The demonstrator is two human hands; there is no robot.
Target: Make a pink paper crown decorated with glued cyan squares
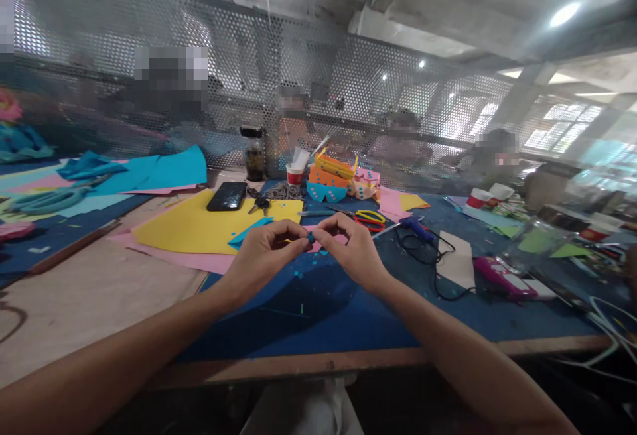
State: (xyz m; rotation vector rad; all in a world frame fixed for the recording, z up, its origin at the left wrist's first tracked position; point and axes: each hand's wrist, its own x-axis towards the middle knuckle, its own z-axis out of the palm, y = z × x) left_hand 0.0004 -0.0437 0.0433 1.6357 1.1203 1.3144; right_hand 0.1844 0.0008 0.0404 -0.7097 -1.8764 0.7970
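**A:** What are the person's hands doing?

**B:** The left hand (263,250) and the right hand (351,249) meet fingertip to fingertip in the middle of the scene, over the blue mat (323,309). Each pinches the same small blue piece (310,237) between thumb and forefinger, with the other fingers curled in.

**A:** Where exactly is that piece?

**B:** It is held between the 2 hands, lifted off the mat. It is too small for its shape to be told.

**A:** What lies around the hands?

**B:** Far-left of the left hand, a yellow sheet (194,226) lies on a pink sheet (199,261), and a cyan strip (249,229) lies at its right edge. A black phone (227,195) and a bunch of keys (259,203) rest on the yellow sheet's far side. Beyond those stand a dark jar (254,153) and a red cup (294,174).

**A:** And on the right?

**B:** Just far-right of the right hand lie yellow-handled scissors (369,216). Next to them is a blue glue gun (417,228), and its black cable (438,269) loops toward the near edge. A pink tool (497,276) lies farther right.

**A:** What is at the back?

**B:** Orange and cyan paper crafts (332,180) sit by the cup. Behind them is a perforated metal screen (358,90), and other people sit beyond it, blurred.
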